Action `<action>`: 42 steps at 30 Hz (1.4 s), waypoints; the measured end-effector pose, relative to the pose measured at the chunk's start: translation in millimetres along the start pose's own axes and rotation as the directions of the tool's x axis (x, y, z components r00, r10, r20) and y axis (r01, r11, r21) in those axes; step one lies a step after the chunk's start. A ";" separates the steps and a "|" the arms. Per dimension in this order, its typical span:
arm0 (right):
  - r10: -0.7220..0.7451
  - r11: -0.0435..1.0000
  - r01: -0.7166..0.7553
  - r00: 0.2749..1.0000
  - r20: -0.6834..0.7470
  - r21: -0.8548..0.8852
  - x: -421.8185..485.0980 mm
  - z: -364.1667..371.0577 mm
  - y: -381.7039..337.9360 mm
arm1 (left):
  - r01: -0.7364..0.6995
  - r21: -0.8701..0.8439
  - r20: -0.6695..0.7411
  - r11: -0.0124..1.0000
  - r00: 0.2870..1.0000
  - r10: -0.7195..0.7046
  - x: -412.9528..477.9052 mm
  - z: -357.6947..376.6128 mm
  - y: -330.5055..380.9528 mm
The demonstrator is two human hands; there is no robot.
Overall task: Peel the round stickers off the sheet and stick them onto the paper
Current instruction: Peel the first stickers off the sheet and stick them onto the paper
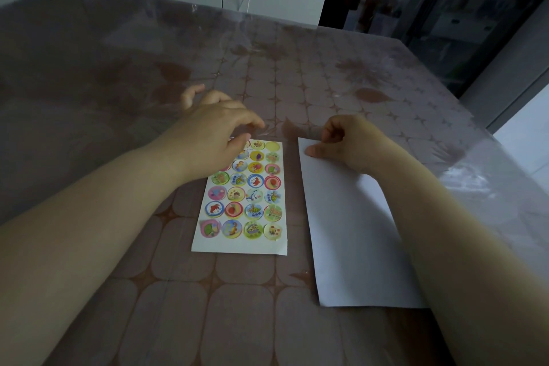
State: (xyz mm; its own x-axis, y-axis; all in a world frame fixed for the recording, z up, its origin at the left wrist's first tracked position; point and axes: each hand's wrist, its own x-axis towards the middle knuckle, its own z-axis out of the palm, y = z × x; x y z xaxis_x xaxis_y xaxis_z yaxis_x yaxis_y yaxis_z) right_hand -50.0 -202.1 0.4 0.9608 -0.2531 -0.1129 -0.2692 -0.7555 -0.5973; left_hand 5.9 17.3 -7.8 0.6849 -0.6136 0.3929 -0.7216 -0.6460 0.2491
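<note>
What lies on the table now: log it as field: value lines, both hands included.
sticker sheet: flat on table, rows of round stickers, left of paper
paper: white, no stickers visible on it
left hand: above the sheet's far-left corner, fingers loosely curled, holding nothing visible
right hand: thumb on paper's far-left corner, fingers curled at its far edge, apparently pinching it
gap: sheet and paper apart, not touching

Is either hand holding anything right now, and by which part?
The right hand grips the white paper at its far left corner. The left hand hovers over the sticker sheet, holding nothing.
</note>
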 end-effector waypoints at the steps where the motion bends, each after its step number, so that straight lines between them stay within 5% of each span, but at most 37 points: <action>1: -0.002 1.000 0.002 1.000 -0.004 -0.010 0.2 0.4 1.2 | 0.000 0.000 0.007 1.000 1.000 0.000 -0.4 0.3 -0.1; 8: 0.008 0.991 -0.006 1.000 -0.013 0.136 -1.4 -5.1 4.1 | 0.029 0.013 0.031 0.999 0.999 -0.030 0.2 -3.0 -1.0; 15: -0.022 1.000 0.023 0.998 -0.064 0.013 -1.1 2.2 -1.3 | 0.057 0.039 0.145 0.998 0.987 -0.062 0.5 -5.1 -9.5; 21: -0.292 0.956 0.289 0.953 -0.075 -0.053 -4.5 12.0 -33.0 | 0.086 0.117 0.198 0.989 0.974 -0.108 -1.5 -15.7 8.4; 25: -0.353 0.931 0.351 0.936 -0.002 -0.105 3.2 29.5 -46.9 | 0.105 0.348 0.418 0.932 0.872 -0.255 -19.3 -21.7 38.3; 29: -0.410 0.900 0.417 0.908 0.082 -0.123 6.6 39.4 -55.0 | 0.104 0.407 0.547 0.908 0.768 -0.333 -31.6 -26.6 51.0; 42: -0.451 0.892 0.452 0.891 -0.053 0.006 12.1 56.0 -51.6 | 0.023 0.447 0.649 0.894 0.680 -0.342 -31.9 -25.3 49.5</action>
State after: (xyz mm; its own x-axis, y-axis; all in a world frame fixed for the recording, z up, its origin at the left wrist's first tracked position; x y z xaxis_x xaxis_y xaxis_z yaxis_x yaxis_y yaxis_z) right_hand -20.8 -132.3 -14.6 0.9739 0.0832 0.2110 0.1945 -0.7848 -0.5884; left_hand -54.2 16.3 14.4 0.7780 -0.4910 -0.3921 -0.5842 -0.7949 -0.1639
